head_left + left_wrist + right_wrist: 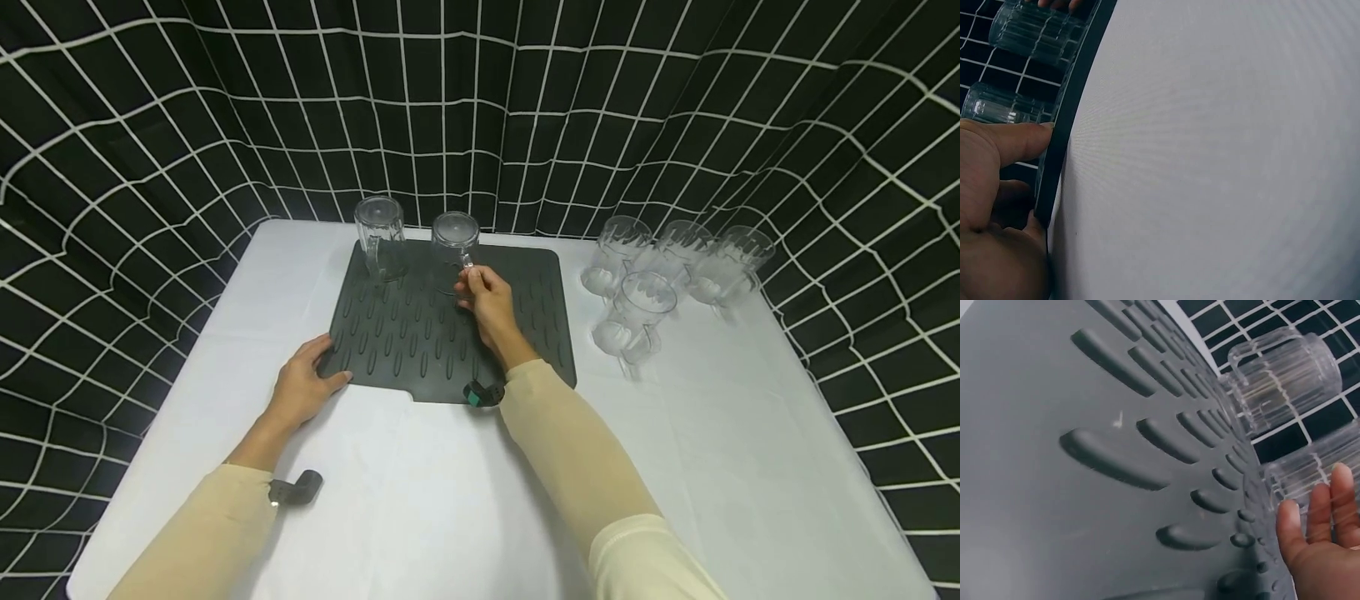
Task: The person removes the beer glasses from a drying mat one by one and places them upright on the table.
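A dark grey ribbed drying mat (pixel 408 321) lies on the white table. Near its back edge, a clear glass mug (pixel 453 229) stands upside down, and my right hand (pixel 489 304) pinches its handle between thumb and fingers. In the right wrist view, fingertips (pixel 1289 519) show beside the mug's wall. Another upside-down glass mug (pixel 380 229) stands to the left, at the mat's back left corner. My left hand (pixel 302 383) rests at the front left corner of the mat, fingers along its side and thumb (pixel 1025 142) on its front edge.
Several clear mugs (pixel 648 292) stand upright in a cluster on the table to the right of the mat. A black cloth (pixel 465 108) with a white grid hangs behind and around the white table (pixel 420 500). Small dark cameras sit at both wrists.
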{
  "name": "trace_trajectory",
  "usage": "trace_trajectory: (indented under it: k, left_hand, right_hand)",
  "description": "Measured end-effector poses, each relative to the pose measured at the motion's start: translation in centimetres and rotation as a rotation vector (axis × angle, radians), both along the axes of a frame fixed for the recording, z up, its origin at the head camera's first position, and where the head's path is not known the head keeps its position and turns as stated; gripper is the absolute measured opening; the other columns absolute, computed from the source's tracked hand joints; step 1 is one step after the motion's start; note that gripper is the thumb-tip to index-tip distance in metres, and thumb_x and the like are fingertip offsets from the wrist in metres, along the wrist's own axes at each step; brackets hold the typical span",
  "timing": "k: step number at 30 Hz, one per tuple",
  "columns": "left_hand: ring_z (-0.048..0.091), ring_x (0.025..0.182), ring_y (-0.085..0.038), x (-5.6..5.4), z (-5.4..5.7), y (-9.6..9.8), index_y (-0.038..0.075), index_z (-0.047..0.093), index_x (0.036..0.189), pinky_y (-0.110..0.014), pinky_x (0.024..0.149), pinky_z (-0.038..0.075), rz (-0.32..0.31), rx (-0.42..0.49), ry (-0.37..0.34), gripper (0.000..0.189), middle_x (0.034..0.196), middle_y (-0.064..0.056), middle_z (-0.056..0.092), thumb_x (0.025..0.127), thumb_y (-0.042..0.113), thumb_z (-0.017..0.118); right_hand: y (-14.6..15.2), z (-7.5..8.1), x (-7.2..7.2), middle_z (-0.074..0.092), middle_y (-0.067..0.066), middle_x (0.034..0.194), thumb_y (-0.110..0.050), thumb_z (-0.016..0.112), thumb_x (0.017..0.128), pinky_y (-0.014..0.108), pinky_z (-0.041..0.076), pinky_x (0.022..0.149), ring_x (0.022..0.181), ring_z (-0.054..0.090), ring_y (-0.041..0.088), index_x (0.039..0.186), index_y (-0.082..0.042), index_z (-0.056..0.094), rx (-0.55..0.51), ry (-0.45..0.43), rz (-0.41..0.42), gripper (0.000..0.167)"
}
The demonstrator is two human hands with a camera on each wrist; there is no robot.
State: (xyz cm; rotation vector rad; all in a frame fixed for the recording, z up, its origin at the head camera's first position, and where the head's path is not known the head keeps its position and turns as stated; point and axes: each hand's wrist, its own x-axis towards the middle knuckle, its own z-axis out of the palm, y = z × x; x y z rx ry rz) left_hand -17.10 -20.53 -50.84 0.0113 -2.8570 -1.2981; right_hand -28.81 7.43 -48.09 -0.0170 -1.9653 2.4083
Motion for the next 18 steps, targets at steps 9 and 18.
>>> trace_trajectory:
  k: [9,18]
  left_hand:
    - [0.033,0.134,-0.042,-0.1,0.1,0.2,-0.011,0.036,0.141,-0.046,0.107,0.035,-0.005,-0.017,-0.001,0.070,0.150,-0.023,0.031,0.086,0.012,0.072]
    - [0.034,0.132,-0.046,-0.1,0.9,0.1,-0.013,0.033,0.142,-0.050,0.105,0.036,-0.009,-0.046,-0.042,0.070,0.149,-0.027,0.029,0.088,0.014,0.070]
  right_hand:
    - [1.8,0.7,1.9,0.063,0.010,0.089,-0.017,0.054,0.099,0.043,0.054,0.077,0.082,0.063,0.019,0.098,0.002,0.064,0.006,0.079,-0.055,0.022]
    - [3.4,2.0,5.0,0.062,0.007,0.090,-0.018,0.054,0.098,0.030,0.053,0.072,0.082,0.061,0.017,0.099,0.006,0.063,-0.039,0.187,-0.069,0.025]
